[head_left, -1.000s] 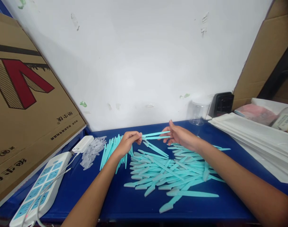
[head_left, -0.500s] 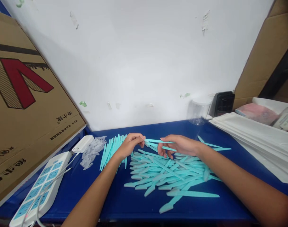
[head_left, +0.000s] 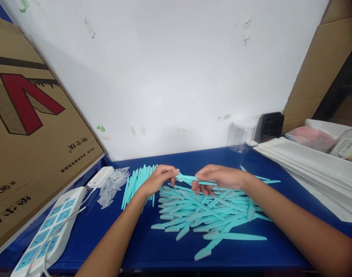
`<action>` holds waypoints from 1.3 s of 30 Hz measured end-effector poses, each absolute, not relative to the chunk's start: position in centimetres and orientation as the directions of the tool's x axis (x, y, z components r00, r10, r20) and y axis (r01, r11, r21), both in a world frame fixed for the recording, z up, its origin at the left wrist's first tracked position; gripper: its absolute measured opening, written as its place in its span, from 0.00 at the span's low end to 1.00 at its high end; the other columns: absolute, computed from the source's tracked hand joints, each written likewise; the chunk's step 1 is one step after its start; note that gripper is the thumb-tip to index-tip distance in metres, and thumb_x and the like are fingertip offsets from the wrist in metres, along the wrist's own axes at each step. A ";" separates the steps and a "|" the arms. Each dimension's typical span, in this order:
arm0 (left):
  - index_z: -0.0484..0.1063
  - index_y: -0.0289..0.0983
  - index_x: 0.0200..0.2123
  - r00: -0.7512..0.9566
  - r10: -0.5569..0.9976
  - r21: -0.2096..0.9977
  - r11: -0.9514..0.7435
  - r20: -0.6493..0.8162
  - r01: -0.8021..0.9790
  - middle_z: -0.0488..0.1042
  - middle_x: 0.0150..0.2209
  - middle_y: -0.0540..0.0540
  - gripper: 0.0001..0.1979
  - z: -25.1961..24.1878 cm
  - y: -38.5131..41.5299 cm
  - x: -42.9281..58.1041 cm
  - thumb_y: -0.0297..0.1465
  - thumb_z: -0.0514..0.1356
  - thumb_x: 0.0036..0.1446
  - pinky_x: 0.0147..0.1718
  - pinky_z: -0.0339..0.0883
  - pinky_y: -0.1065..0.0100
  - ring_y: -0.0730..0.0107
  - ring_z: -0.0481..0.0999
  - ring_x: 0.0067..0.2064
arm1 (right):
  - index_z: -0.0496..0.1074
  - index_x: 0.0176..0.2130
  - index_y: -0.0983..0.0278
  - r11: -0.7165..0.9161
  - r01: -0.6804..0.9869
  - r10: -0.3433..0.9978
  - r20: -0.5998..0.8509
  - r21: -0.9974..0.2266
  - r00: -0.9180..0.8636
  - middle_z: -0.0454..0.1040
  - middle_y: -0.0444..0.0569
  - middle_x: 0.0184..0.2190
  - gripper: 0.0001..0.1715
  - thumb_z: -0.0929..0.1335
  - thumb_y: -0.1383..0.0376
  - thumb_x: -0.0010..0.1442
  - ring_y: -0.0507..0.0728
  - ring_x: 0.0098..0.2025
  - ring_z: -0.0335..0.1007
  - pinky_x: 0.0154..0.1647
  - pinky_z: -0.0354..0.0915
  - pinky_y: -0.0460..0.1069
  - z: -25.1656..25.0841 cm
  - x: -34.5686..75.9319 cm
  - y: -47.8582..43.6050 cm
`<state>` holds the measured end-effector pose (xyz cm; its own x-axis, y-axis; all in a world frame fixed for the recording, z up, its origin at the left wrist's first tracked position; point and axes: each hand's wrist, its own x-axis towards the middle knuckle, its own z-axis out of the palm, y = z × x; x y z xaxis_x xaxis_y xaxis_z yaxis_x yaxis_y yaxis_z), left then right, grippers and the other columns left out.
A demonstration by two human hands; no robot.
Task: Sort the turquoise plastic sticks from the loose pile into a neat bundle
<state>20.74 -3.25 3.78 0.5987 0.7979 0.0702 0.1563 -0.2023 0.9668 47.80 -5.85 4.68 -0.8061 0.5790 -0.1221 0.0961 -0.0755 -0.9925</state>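
sticks (head_left: 188, 178), blue-green and thin, are pinched by my left hand (head_left: 160, 179) at their wide ends and by my right hand (head_left: 220, 177) further along, nearer the back edge of the worktop (head_left: 152, 252).

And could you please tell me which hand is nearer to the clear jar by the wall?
Right: the right hand is in front of the clear jar, slightly to its left, while the left hand is also in front but much farther left.
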 end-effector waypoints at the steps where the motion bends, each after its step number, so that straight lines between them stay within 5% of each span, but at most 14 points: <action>1: 0.69 0.36 0.22 0.605 0.795 0.974 -0.177 0.057 0.142 0.68 0.24 0.49 0.22 3.8 -3.3 20.7 0.45 0.61 0.62 0.34 0.66 0.66 0.70 0.69 0.28 | 0.80 0.45 0.68 -0.071 0.099 0.574 -0.122 -0.993 -0.810 0.78 0.56 0.42 0.24 0.66 0.51 0.68 0.54 0.35 0.70 0.31 0.66 0.47 4.7 47.8 -5.9; 9: 0.65 0.37 0.21 0.685 0.726 0.990 -0.044 -0.061 0.134 0.63 0.21 0.50 0.24 3.9 -3.7 21.0 0.46 0.59 0.64 0.33 0.64 0.65 0.70 0.66 0.25 | 0.77 0.33 0.68 -0.081 0.124 0.685 -0.145 -0.989 -0.714 0.73 0.50 0.30 0.23 0.66 0.52 0.67 0.50 0.26 0.58 0.25 0.54 0.46 4.5 47.5 -5.8; 14: 0.57 0.38 0.20 0.709 0.698 0.995 0.077 -0.103 0.069 0.52 0.20 0.55 0.25 3.4 -3.7 21.4 0.44 0.58 0.65 0.27 0.55 0.67 0.75 0.54 0.22 | 0.75 0.31 0.68 -0.055 0.132 0.694 -0.133 -0.990 -0.707 0.72 0.51 0.30 0.22 0.64 0.55 0.68 0.49 0.25 0.54 0.25 0.49 0.47 4.0 47.5 -5.4; 28: 0.51 0.40 0.21 0.685 0.726 0.998 0.041 -0.061 0.046 0.46 0.21 0.57 0.26 3.5 -3.1 20.9 0.41 0.60 0.64 0.26 0.50 0.68 0.77 0.47 0.22 | 0.75 0.30 0.67 0.037 0.118 0.697 -0.059 -0.992 -0.715 0.72 0.49 0.29 0.21 0.64 0.56 0.67 0.50 0.25 0.56 0.27 0.53 0.48 4.0 47.5 -5.1; 33: 0.50 0.41 0.20 0.498 0.866 0.999 -0.036 0.047 -0.032 0.44 0.20 0.58 0.26 3.6 -1.1 18.5 0.43 0.60 0.63 0.24 0.51 0.68 0.77 0.45 0.21 | 0.73 0.27 0.67 0.028 0.119 0.797 -0.050 -0.992 -0.602 0.70 0.48 0.26 0.21 0.66 0.56 0.66 0.50 0.25 0.58 0.26 0.53 0.47 4.2 49.0 -4.5; 35: 0.50 0.41 0.20 0.356 0.929 0.991 -0.125 0.099 0.052 0.44 0.20 0.57 0.25 4.0 0.1 16.6 0.44 0.58 0.62 0.23 0.50 0.69 0.76 0.46 0.21 | 0.74 0.28 0.68 -0.003 0.069 0.842 -0.039 -0.998 -0.539 0.70 0.49 0.27 0.20 0.67 0.56 0.65 0.50 0.25 0.58 0.26 0.54 0.47 4.2 49.5 -4.1; 37: 0.50 0.41 0.20 0.210 0.962 0.918 -0.234 0.172 0.321 0.47 0.19 0.55 0.24 4.4 1.1 14.2 0.46 0.55 0.62 0.23 0.50 0.68 0.74 0.49 0.21 | 0.74 0.29 0.68 -0.022 0.016 0.871 -0.027 -1.000 -0.491 0.71 0.49 0.27 0.19 0.67 0.56 0.64 0.49 0.24 0.57 0.25 0.53 0.47 4.1 49.7 -3.9; 39: 0.53 0.40 0.19 0.128 0.952 0.634 -0.282 0.279 0.720 0.54 0.19 0.52 0.23 4.7 1.8 11.5 0.45 0.52 0.62 0.25 0.50 0.68 0.71 0.56 0.23 | 0.74 0.29 0.68 -0.036 -0.007 0.893 -0.029 -0.999 -0.450 0.72 0.50 0.27 0.19 0.68 0.56 0.63 0.49 0.23 0.57 0.25 0.53 0.47 3.7 49.6 -3.7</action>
